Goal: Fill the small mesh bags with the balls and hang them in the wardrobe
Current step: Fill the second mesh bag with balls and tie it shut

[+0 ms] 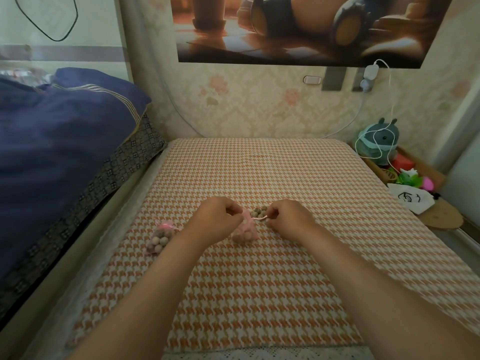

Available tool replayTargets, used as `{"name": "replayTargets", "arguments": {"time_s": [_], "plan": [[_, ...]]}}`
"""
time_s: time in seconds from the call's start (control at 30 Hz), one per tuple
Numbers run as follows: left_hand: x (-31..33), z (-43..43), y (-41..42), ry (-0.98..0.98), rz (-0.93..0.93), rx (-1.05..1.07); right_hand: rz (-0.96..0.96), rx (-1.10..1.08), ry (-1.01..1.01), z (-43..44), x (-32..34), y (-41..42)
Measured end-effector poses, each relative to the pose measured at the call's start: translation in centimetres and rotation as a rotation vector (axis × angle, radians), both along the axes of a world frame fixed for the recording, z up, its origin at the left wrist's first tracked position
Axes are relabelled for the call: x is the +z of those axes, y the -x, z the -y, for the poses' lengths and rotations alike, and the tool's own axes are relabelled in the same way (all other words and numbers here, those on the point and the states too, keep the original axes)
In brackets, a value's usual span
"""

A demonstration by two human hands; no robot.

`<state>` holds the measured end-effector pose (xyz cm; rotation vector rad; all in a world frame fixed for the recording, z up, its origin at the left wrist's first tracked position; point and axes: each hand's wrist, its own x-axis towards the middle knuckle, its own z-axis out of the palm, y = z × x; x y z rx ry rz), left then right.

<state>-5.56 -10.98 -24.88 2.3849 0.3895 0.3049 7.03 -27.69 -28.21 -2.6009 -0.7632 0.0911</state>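
Pinching the pink mesh bag [245, 233] at its neck with the left hand [215, 220] and its drawstring [259, 218] with the right hand [287, 216], the person holds it on the checked cloth [259, 294] — a lopsided tug could tip it open or scatter the loose balls [258, 211] just behind.

A home bedroom: blue bedding [59, 141], floral wallpaper [259, 107], poster [298, 29], plush toy [380, 141], charger cable [389, 100].

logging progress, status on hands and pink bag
Left grip on neck of pink mesh bag; right grip pinching its pink ribbon drawstring. Loose brown balls behind. Nothing blocking.
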Motion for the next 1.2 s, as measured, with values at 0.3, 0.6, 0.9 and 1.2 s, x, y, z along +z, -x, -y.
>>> {"name": "replayTargets", "arguments": {"time_s": [0.3, 0.6, 0.9, 1.2], "plan": [[0.0, 0.0, 1.0, 0.018, 0.015, -0.042, -0.093, 0.085, -0.51, 0.0, 4.9, 3.7], [0.6, 0.9, 1.4, 0.02, 0.037, -0.095, 0.117, 0.232, -0.273, -0.7, 5.2, 6.6], [0.2, 0.0, 1.1, -0.004, 0.03, -0.086, 0.081, 0.277, -0.069, -1.4, 5.1, 5.4], [-0.3, 0.0, -0.5, 0.06, 0.146, -0.001, 0.027, 0.177, -0.106, 1.2, 5.4, 3.9]]}}
